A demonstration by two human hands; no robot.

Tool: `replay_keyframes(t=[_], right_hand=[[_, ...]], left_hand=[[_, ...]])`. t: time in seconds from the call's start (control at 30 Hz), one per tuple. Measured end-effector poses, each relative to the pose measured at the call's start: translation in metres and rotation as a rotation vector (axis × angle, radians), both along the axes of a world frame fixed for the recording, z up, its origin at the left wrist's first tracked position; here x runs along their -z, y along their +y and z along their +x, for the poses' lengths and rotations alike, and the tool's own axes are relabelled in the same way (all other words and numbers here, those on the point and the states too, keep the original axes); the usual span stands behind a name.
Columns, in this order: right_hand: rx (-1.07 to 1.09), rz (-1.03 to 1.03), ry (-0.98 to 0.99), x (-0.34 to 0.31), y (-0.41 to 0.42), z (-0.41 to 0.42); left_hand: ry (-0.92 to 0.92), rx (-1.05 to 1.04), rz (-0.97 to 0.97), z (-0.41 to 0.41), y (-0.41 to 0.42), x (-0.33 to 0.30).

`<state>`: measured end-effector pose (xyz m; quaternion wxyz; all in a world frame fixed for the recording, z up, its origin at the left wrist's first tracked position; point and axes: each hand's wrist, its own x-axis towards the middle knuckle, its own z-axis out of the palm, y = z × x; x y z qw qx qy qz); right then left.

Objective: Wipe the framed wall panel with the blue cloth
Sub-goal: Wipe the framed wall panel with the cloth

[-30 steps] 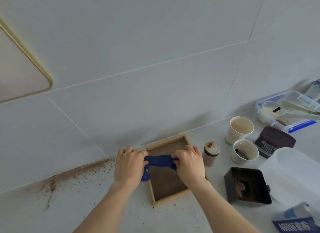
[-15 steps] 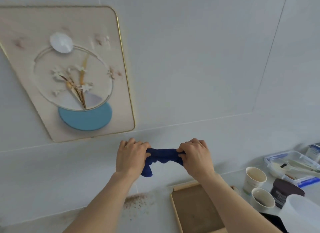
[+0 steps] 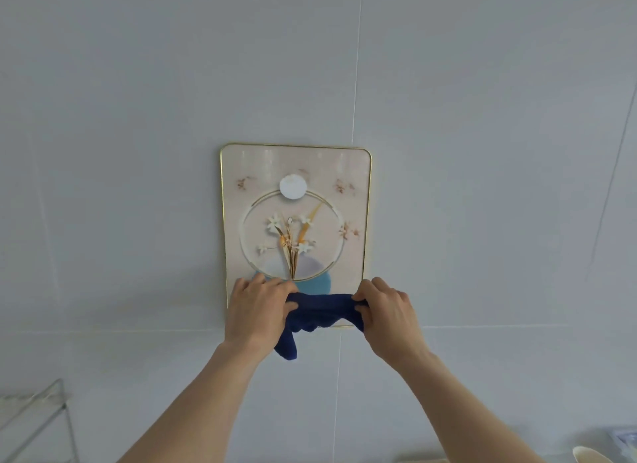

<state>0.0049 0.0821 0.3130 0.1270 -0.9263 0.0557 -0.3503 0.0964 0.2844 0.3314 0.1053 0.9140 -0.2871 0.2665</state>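
Observation:
The framed wall panel [image 3: 295, 200] hangs on the tiled wall straight ahead, a gold-edged rectangle with a flower picture, a white disc and a blue circle. My left hand [image 3: 256, 312] and my right hand [image 3: 386, 311] each grip one end of the dark blue cloth [image 3: 317, 314], stretched between them in front of the panel's bottom edge. A loose end of the cloth hangs down below my left hand. The hands and cloth cover the panel's lower corners.
The pale grey tiled wall [image 3: 482, 152] fills most of the view. A clear rack or shelf [image 3: 34, 414] shows at the lower left. At the bottom right corner sit a cup rim [image 3: 591, 455] and part of a container [image 3: 625, 440].
My view has swung up from the counter to face the wall. Both hands have lifted the cloth from above the wooden tray up to the panel's bottom edge. The panel now sits centred.

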Motion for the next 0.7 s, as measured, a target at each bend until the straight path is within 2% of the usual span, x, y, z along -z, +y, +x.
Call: replay_keyframes(t=[0.07, 0.2, 0.27, 0.37, 0.43, 0.5, 0.57, 0.7], right_hand=[[-0.056, 0.209, -0.012, -0.028, 0.037, 0.012], [-0.166, 0.965, -0.088, -0.048, 0.044, 0.008], [-0.239, 1.254, -0.121, -0.049, 0.05, 0.011], [-0.351, 1.492, -0.167, -0.05, 0.053, 0.018], [-0.432, 1.636, -0.112, -0.048, 0.055, 0.024], [-0.551, 1.636, -0.047, -0.044, 0.057, 0.028], [-0.608, 1.5, -0.036, -0.044, 0.054, 0.029], [-0.411, 1.438, -0.159, -0.043, 0.032, 0.038]], left_hand=[[0.071, 0.036, -0.175, 0.013, 0.037, -0.014], [0.365, 0.26, -0.499, 0.013, 0.032, -0.015], [0.4, 0.352, -0.644, 0.008, 0.023, -0.016], [0.396, 0.418, -0.792, 0.003, 0.005, -0.021], [0.383, 0.421, -0.838, 0.002, -0.007, -0.021], [0.354, 0.427, -0.844, 0.001, -0.016, -0.023], [0.366, 0.473, -0.772, 0.004, -0.02, -0.024], [0.533, 0.574, -0.592, 0.016, -0.02, -0.025]])
